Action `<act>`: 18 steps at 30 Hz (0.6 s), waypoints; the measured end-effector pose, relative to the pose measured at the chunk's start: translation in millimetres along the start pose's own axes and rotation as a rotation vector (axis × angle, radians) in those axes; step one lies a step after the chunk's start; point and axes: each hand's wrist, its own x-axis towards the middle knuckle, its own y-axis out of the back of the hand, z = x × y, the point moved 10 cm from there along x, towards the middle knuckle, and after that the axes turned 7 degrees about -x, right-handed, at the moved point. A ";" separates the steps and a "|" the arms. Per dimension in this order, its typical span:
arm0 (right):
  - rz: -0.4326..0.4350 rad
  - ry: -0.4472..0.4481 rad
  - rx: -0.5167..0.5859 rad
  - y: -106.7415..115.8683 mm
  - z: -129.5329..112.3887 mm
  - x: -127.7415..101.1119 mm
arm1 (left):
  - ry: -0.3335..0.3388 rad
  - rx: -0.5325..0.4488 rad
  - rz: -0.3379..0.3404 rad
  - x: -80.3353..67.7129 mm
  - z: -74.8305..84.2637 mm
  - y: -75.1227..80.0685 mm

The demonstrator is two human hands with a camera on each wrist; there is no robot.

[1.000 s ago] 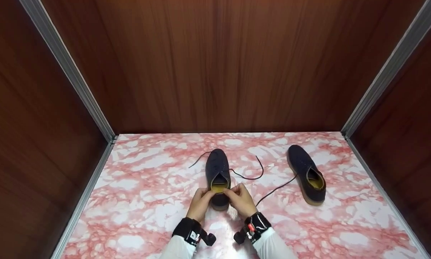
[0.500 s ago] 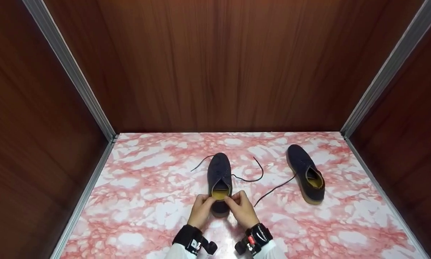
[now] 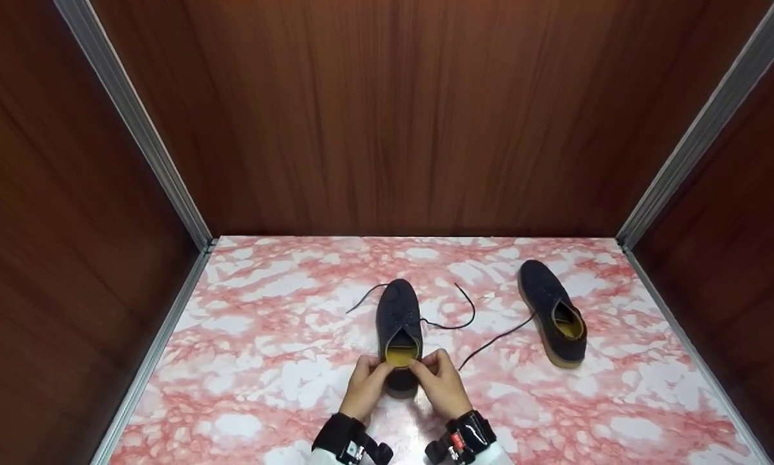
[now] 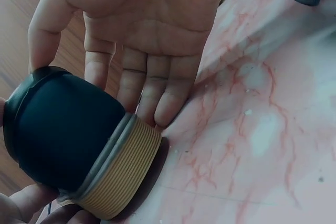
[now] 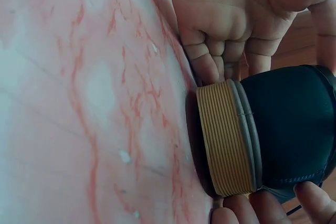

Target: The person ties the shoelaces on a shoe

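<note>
A dark navy lace-up shoe (image 3: 398, 309) with a yellow lining stands toe away from me in the middle of the table. At its opening, my left hand (image 3: 365, 389) grips the left side of the collar, thumb over the rim and fingers along the outer side. My right hand (image 3: 447, 389) holds the collar the same way from the right. In the left wrist view, the heel (image 4: 68, 129) with its ribbed tan sole edge (image 4: 123, 169) shows between both hands. From the right wrist, the heel (image 5: 286, 124) appears low against the table. Some fingertips are hidden behind the shoe.
A matching shoe (image 3: 550, 310) lies at the right, its lace (image 3: 497, 338) trailing toward the middle. Loose lace ends (image 3: 468, 315) spread beside the held shoe. Dark wooden panels (image 3: 387, 116) wall the red-and-white marbled table (image 3: 264, 374) at the back and sides.
Both hands have drawn the held shoe toward me and slightly right, its laces trailing along. The grip on the collar stays the same. The other shoe has not moved.
</note>
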 end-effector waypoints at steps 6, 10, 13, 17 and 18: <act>-0.030 -0.017 -0.001 2.0 6.3 -2.4 | 0.002 0.081 -0.028 -1.5 -0.6 -0.8; -0.049 -0.023 0.010 3.4 10.1 -4.3 | 0.001 0.117 -0.061 -1.6 0.5 -2.1; -0.060 -0.026 0.030 4.5 11.6 -5.0 | -0.004 0.144 -0.065 -1.0 2.3 -2.3; -0.082 -0.037 0.057 4.1 15.0 -3.6 | -0.008 0.166 -0.050 -0.1 4.4 -1.3; -0.090 -0.045 0.068 3.8 16.4 -3.1 | -0.006 0.162 -0.047 0.0 4.4 -1.2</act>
